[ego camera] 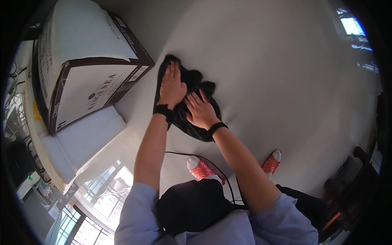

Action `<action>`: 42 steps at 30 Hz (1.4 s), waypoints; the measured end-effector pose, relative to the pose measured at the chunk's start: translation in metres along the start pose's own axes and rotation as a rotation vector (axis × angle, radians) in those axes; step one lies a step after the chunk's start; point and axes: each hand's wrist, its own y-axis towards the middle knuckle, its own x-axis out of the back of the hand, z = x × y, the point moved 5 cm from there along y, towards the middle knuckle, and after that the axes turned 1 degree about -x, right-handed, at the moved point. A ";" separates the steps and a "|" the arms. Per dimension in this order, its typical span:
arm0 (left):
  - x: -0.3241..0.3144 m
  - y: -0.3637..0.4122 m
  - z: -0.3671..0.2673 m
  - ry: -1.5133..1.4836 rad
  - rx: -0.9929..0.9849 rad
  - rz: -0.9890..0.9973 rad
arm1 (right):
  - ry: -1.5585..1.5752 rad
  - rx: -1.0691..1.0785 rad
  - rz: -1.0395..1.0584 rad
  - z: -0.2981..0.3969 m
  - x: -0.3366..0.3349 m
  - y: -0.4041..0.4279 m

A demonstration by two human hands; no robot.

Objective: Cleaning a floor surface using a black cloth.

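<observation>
A crumpled black cloth (193, 130), perhaps a garment, lies on the smooth pale floor ahead of my feet. My left hand (172, 85) rests flat on its far left part, the fingers pointing away from me. Nearer and to the right, my right hand (200, 110) presses palm down on the same cloth with its fingers spread. Neither hand is closed around the fabric. Each wrist wears a black band. What lies under the cloth is hidden.
A large printed cardboard box (92, 92) stands at left on a white foam-like block (92, 134). A thin black cable (225, 176) runs across the floor by my left foot. Dark wooden furniture (343, 196) is at the lower right.
</observation>
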 end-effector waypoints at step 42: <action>-0.004 -0.017 -0.022 0.386 0.031 0.074 | -0.040 0.114 -0.125 -0.149 0.065 0.063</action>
